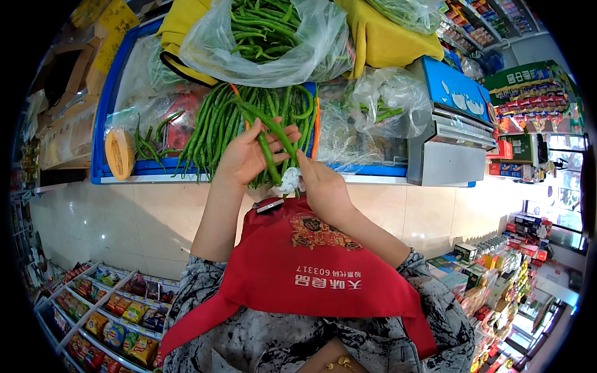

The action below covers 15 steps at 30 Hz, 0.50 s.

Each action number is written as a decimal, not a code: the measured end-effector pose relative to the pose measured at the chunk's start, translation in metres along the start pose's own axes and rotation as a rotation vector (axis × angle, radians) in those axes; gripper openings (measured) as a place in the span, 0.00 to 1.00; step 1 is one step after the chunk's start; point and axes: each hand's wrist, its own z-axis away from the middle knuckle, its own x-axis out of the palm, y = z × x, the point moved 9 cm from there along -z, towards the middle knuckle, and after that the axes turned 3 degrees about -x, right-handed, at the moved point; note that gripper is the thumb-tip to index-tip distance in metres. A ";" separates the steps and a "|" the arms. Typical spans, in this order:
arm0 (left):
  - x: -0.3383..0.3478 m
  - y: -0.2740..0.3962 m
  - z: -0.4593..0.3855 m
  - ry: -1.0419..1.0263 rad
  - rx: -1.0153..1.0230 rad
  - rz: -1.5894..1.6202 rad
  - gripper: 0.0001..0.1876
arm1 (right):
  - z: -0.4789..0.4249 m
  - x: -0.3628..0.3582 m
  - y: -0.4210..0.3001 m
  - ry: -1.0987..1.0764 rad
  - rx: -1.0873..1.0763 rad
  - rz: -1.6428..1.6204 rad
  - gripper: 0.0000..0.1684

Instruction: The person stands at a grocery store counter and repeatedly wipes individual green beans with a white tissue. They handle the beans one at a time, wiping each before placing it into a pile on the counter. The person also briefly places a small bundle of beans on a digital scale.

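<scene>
My left hand (247,156) is turned palm up, with a couple of long green chili peppers (268,151) lying across its loosely bent fingers. My right hand (326,189) pinches a crumpled white tissue (291,181) against the near ends of these peppers. Under and behind my hands spreads a thick row of long green chili peppers (205,133), laid mostly side by side. A red chili pepper (317,128) lies at the right side of that row. Just beyond sits an opened clear plastic bag (210,56) heaped with more green chili peppers.
The peppers lie on a blue-rimmed chest freezer (100,135). A cut melon half (119,154) and a few loose peppers (149,147) sit left; a plastic bag (392,100) and a metal wrapping machine (447,140) stand right. Yellow cloth (396,39) lies behind. Snack shelves (116,317) are at lower left.
</scene>
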 end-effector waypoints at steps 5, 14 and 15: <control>-0.013 -0.001 -0.006 0.045 0.091 0.135 0.19 | 0.003 0.016 -0.002 -0.145 -0.017 -0.065 0.26; -0.015 -0.013 -0.014 0.183 0.158 0.196 0.22 | -0.101 -0.032 0.000 0.303 -0.165 -0.143 0.05; -0.017 -0.009 -0.010 0.276 0.201 0.261 0.23 | -0.100 -0.021 0.001 0.246 -0.155 -0.160 0.05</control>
